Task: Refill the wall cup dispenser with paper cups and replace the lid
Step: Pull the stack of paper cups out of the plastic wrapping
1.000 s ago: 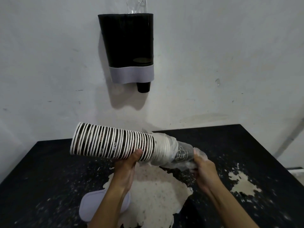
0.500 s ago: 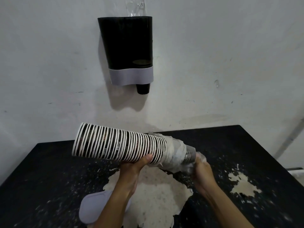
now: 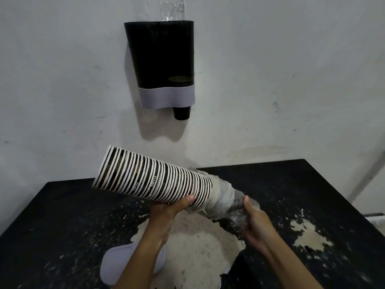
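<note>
A long stack of black-and-white striped paper cups (image 3: 150, 180) lies nearly level over the table, its wide end tilted up to the left. My left hand (image 3: 173, 207) grips the stack from below near its right end. A clear plastic sleeve (image 3: 224, 200) is bunched over the narrow end, and my right hand (image 3: 253, 219) is closed on that plastic. The black wall dispenser (image 3: 161, 57) with a grey band hangs above, open at the top, one black cup (image 3: 181, 113) poking out below. The grey lid (image 3: 113, 265) lies on the table under my left forearm.
The black table (image 3: 62, 215) has worn, pale patches in its middle and on the right. Clear plastic (image 3: 171, 7) sticks up above the dispenser's top. A white wall stands behind, with a pipe (image 3: 366, 180) at the far right.
The plastic sleeve has slid further right off the stack, baring more cups. The stack's left end has tipped upward. Both hands have stayed at the stack's right end.
</note>
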